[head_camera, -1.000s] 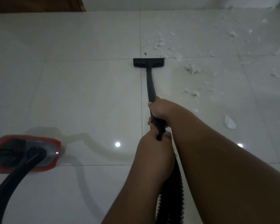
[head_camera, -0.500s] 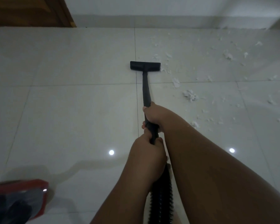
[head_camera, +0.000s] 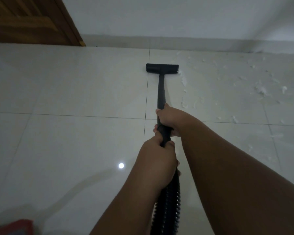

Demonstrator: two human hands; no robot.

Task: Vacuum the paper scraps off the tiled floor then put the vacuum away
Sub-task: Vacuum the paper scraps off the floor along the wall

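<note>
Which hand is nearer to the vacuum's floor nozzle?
Right. The right hand grips the wand closer to the floor nozzle; the left hand grips behind it, by the ribbed hose.

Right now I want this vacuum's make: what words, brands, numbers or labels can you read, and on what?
None readable: no text shows on the black nozzle, the wand, the ribbed hose or the red vacuum body, which is mostly out of frame.
</note>
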